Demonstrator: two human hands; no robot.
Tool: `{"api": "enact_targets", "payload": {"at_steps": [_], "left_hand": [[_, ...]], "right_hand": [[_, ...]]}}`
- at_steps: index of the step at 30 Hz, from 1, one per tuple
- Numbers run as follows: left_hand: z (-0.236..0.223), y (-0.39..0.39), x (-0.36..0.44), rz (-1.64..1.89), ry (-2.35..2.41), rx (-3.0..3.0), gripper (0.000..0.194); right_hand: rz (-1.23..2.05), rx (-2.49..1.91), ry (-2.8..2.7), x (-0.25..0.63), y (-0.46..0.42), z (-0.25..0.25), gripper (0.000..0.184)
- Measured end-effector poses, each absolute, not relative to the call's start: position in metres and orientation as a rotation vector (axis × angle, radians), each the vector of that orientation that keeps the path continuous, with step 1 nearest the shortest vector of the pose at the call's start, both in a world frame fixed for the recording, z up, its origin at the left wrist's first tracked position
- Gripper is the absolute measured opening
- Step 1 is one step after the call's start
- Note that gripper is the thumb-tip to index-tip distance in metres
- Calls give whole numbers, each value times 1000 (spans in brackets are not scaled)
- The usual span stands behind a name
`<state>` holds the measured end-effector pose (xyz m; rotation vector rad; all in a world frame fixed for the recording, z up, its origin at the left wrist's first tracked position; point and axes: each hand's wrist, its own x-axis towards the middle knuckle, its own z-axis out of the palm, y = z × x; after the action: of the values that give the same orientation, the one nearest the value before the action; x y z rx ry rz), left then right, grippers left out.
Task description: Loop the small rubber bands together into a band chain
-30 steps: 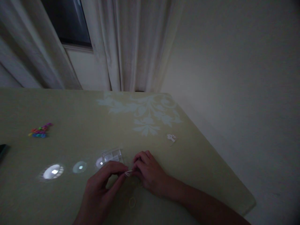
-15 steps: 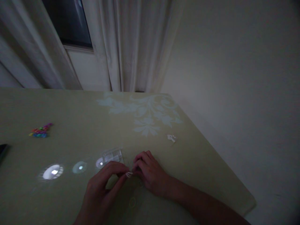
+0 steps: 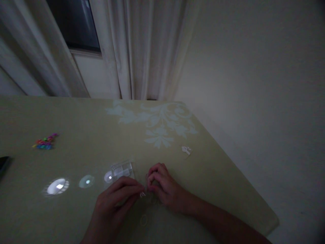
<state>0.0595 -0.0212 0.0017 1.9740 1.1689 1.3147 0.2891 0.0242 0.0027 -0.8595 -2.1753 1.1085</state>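
The left hand (image 3: 114,203) is nearly closed, and a small white piece (image 3: 142,194) is pinched between its thumb and fingertips, low and centre in the view. The right hand (image 3: 167,191) is loosely curled just beside it, with a gap left between thumb and forefinger; whether anything thin is gripped there cannot be told. Compared with the earlier frame, the right fingertips have been drawn slightly away from the left ones, the left fingers have been bunched closer together, and the white piece has been shifted a little down and to the right.

At the far left, a dark object (image 3: 3,164) is cut off by the picture's edge. The exact shape of the white piece is mostly hidden by the left fingers. A faint pale ring (image 3: 144,220) can be made out on the table (image 3: 83,128), on the near side of the hands. The forearms are cut off at the lower edge.

A heap of multicoloured pieces (image 3: 45,142) is spread on the table at left, in no container. A clear box (image 3: 123,170) is seen just beyond the left hand, its near side covered by that hand; dividers seem to be shown inside, but its contents cannot be told. Farther right, a small white item (image 3: 186,150) is laid on the table beyond the right hand.
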Motion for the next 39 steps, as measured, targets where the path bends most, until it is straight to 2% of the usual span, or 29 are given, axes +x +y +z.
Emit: {"api": "enact_targets", "payload": {"at_steps": [3, 6, 11, 20, 26, 34, 39], "left_hand": [[-3, -23, 61, 1291, 1111, 1981, 23], [-5, -25, 63, 1293, 1076, 1951, 23], [-5, -25, 61, 1248, 995, 2018, 27], [5, -28, 64, 1294, 1106, 2014, 14], [-1, -29, 61, 1200, 1036, 2055, 27], [0, -28, 60, 1238, 1156, 2072, 18], [-3, -28, 62, 1264, 1152, 2041, 24]], "right_hand": [[1387, -729, -2029, 293, 22, 14, 21], [1491, -644, -1954, 292, 18, 17, 22], [1513, -635, -1810, 288, 14, 13, 30], [1433, -727, -1736, 287, 14, 10, 32], [1481, -655, -1734, 284, 9, 9, 31], [1038, -1085, -1865, 295, 37, -2, 20], [959, -1180, -2090, 295, 41, -9, 26]]}}
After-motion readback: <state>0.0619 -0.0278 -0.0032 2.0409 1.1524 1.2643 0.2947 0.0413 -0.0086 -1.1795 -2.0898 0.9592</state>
